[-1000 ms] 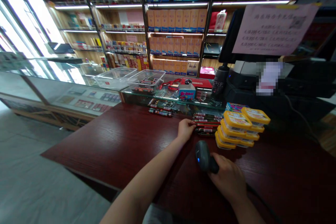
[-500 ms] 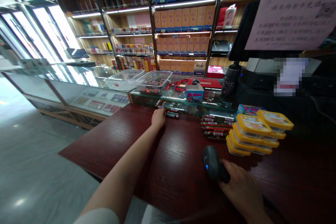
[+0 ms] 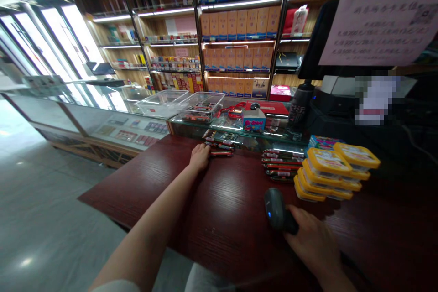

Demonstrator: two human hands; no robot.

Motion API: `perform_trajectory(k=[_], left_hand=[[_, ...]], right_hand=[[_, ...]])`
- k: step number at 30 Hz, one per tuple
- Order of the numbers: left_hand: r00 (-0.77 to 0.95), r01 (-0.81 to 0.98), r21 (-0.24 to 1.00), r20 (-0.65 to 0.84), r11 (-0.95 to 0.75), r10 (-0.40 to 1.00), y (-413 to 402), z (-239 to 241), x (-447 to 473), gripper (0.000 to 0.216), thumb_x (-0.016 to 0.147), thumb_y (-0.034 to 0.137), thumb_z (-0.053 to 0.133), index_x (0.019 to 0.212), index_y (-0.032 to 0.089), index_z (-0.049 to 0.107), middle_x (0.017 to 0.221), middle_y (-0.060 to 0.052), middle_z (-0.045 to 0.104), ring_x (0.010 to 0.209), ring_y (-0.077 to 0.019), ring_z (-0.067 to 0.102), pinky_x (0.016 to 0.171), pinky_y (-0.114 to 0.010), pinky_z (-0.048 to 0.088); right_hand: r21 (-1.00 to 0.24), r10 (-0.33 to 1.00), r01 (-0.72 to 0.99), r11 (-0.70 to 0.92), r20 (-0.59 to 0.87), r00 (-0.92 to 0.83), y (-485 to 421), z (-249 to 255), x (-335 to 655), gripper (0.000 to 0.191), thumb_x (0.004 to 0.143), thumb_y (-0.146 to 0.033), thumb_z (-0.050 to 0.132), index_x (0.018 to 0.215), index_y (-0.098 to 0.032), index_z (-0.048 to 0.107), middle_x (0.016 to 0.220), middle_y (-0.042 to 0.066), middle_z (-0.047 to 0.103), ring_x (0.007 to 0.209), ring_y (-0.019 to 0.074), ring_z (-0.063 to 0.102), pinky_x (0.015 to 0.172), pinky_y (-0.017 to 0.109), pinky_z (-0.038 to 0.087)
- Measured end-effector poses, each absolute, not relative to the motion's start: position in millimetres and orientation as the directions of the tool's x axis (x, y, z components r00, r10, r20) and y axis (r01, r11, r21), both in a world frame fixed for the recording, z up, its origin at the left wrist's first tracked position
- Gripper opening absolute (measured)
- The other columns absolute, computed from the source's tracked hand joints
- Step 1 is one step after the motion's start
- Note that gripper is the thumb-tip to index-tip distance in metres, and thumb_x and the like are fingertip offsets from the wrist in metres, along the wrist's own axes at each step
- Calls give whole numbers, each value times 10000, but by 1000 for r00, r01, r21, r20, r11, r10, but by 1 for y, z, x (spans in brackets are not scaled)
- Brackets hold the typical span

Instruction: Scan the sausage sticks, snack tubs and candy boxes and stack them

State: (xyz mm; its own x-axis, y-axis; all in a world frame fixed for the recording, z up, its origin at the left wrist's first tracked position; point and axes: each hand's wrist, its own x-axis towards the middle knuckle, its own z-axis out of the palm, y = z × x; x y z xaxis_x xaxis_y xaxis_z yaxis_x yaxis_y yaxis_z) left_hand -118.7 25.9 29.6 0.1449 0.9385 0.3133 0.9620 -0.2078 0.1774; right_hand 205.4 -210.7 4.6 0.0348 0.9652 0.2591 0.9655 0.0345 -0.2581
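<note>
**Left Hand at a Row of Slim Packets, Right Hand Wrapped Round a Scanner**

The left hand [image 3: 200, 157], fingers curled, meets the left end of a slim packet [image 3: 221, 153] at the front of a small row on the table; whether it pinches or merely touches cannot be told. The right hand [image 3: 312, 237] closes firmly round the handle of a rounded, matte black scanner [image 3: 274, 210], its blue light showing. Beneath both, the table [image 3: 153, 187] is glossy, red-brown and wood-grained. A second row of packets [image 3: 280, 166], in shiny dark and red wrappers, lies farther right. Just beside it, stacked tubs [image 3: 330, 169] with yellow, round-cornered lids and clear sides hide the row's right end. Behind stand a glass case [image 3: 236, 133], clear plastic bins [image 3: 201, 102] and a small blue-and-white box [image 3: 253, 121]. A pink paper sheet [image 3: 372, 32] covers much of a dark monitor [image 3: 313, 50].
</note>
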Motion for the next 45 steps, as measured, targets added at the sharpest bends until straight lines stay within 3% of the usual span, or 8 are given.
perform_trajectory(k=[3, 9, 12, 17, 22, 25, 31, 45], left_hand=[[136, 952, 225, 292, -206, 947, 12, 31, -117, 143, 841, 164, 473, 960, 187, 549, 1000, -104, 598, 1001, -243, 537, 889, -350, 394], [-34, 708, 682, 293, -184, 956, -25, 23, -84, 143, 869, 206, 461, 1000, 183, 514, 952, -59, 637, 884, -191, 604, 806, -318, 463], [10, 579, 762, 349, -290, 937, -47, 12, -65, 243, 799, 122, 510, 1035, 179, 508, 1009, -51, 631, 943, -178, 596, 864, -323, 464], [95, 596, 716, 388, -364, 917, -70, 1, -52, 309, 762, 81, 525, 1048, 198, 538, 1054, -60, 619, 1014, -201, 569, 927, -358, 438], [126, 623, 679, 403, -388, 906, -74, 0, -51, 302, 766, 93, 538, 1050, 196, 554, 1045, -63, 624, 991, -204, 579, 908, -355, 448], [105, 613, 688, 416, -388, 903, -74, 0, -51, 305, 768, 92, 540, 1055, 197, 555, 1041, -58, 627, 993, -199, 578, 913, -353, 447], [79, 594, 713, 408, -372, 910, -73, -3, -52, 311, 759, 88, 552, 1053, 191, 554, 1040, -65, 630, 990, -204, 584, 912, -360, 453], [104, 562, 692, 484, -453, 869, -74, -5, -50, 277, 780, 96, 521, 1042, 181, 549, 1017, -65, 631, 963, -186, 590, 907, -336, 452]], right_hand=[[-266, 971, 963, 42, 240, 24, -211, 4, 206, 283, 788, -256, 514, 1055, -242, 603, 974, 33, 692, 880, 204, 644, 735, 305, 420], [-235, 949, 969, 74, 317, 4, -213, 3, 206, 274, 794, -265, 518, 1047, -223, 615, 1007, 51, 694, 868, 207, 651, 741, 302, 437], [-286, 965, 954, 92, 262, -15, -213, 8, 207, 286, 794, -285, 519, 1057, -227, 615, 1011, 49, 698, 876, 208, 657, 748, 306, 446], [-448, 984, 893, 35, 172, 48, -215, 26, 201, 238, 797, -330, 531, 1006, -269, 629, 941, 12, 714, 846, 215, 668, 713, 309, 452], [-756, 990, 641, 134, 134, -49, -216, 42, 185, 353, 760, -428, 592, 1037, -217, 648, 996, 55, 718, 920, 220, 661, 764, 294, 486], [-843, 989, 517, 150, 133, -70, -217, 53, 169, 385, 758, -402, 605, 1080, -196, 642, 1050, 65, 707, 965, 215, 648, 832, 304, 485], [-848, 990, 518, 111, 140, 17, -215, 56, 147, 357, 684, -352, 651, 990, -171, 684, 950, 86, 729, 878, 245, 671, 841, 360, 493], [-830, 988, 544, 120, 153, 15, -213, 53, 149, 334, 718, -369, 614, 989, -187, 683, 945, 75, 727, 886, 234, 670, 838, 349, 489]])
